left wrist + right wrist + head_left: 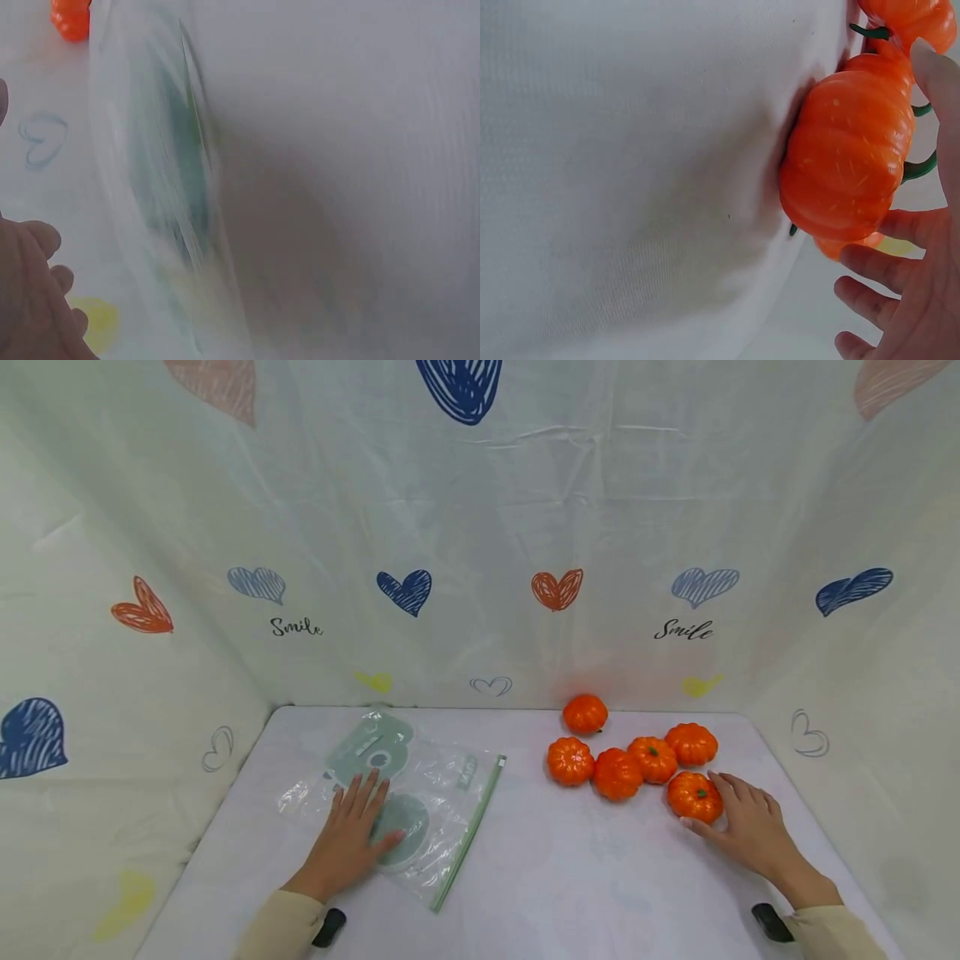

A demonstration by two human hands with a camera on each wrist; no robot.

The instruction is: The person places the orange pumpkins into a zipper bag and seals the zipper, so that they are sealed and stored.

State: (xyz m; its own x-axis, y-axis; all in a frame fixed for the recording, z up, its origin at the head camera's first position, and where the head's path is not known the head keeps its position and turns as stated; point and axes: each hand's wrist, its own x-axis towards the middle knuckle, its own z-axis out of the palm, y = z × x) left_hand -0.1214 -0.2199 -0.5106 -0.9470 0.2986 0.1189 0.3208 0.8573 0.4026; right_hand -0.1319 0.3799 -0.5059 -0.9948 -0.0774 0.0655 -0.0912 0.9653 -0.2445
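The right hand has its thumb and fingers apart around the side of a pumpkin; whether they press on it, I cannot tell. The pumpkin lies just left of that palm, squat, stem up, far nearer it than the left hand. Ahead and leftward of the right hand sit five more pumpkins. The left hand lies, fingers spread, over a bag, its zip slanting beyond the thumb.

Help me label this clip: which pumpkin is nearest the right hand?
The frontmost pumpkin: it alone sits directly beside the right hand; the other five lie farther back.
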